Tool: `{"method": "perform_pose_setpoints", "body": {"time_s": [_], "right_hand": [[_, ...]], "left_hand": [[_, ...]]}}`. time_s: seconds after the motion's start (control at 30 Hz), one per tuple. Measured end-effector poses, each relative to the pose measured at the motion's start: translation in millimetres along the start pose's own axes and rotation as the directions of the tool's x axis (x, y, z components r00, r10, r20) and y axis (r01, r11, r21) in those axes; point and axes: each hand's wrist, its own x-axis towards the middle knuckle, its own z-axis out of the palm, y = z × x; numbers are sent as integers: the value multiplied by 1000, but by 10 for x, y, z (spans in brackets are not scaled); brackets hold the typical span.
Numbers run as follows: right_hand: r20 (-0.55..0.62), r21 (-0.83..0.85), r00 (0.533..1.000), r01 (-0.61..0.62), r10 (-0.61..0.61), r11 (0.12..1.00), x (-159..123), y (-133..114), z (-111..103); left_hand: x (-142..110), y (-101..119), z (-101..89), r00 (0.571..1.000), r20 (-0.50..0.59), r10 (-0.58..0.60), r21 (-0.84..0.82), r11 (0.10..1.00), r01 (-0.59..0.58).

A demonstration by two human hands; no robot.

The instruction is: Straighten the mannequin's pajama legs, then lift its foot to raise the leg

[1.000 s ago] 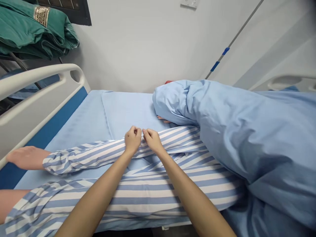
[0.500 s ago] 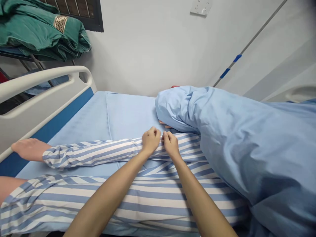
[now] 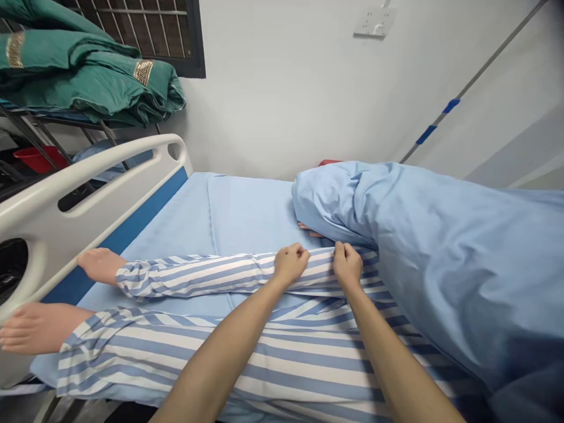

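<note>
Blue-and-white near trouser leg (image 3: pixel 308 358) lies beneath my forearms. Left hand (image 3: pixel 291 262) and right hand (image 3: pixel 348 263): fingers curled closed at far trouser leg (image 3: pixel 211 275), on bed (image 3: pixel 251 211); cloth grip unclear. Judgement: light, even tension, knuckles clear of quilt (image 3: pixel 440 247).

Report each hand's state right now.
Left hand: closed, at the striped trousers; grip on cloth unclear.
Right hand: closed, same trousers; grip unclear.
</note>
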Motion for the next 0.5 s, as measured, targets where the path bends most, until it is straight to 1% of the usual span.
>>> {"method": "perform_pose_setpoints", "body": {"time_s": [0.03,0.1,0.2,0.27,0.33,0.37,0.43,0.5], "right_hand": [[17,-16,1000,-1,2,1000,7,-10,1],[58,-87,998,2,3,996,24,-49,-5],[105,-269,994,16,13,963,8,-163,21],[145,-363,989,42,12,931,-71,-318,108],[210,-393,978,89,-5,915,-236,-575,281],[254,-382,967,122,-23,916,-355,-745,403],[350,-315,933,203,-85,927,-665,-1153,707],[437,-201,876,316,-203,927,-1042,-1613,1057]], "left_hand": [[-10,-101,-127,999,-17,-39,-3,999,39],[-72,-381,-468,991,-72,-112,13,993,113],[-253,-928,-1133,977,-147,-152,52,986,161],[-398,-1295,-1589,963,-194,-185,81,976,203],[-537,-1604,-1974,946,-243,-217,110,962,249],[-599,-1728,-2123,942,-251,-220,145,954,262],[-704,-1911,-2328,949,-249,-194,259,931,259],[-788,-2025,-2432,961,-234,-145,392,891,230]]}}
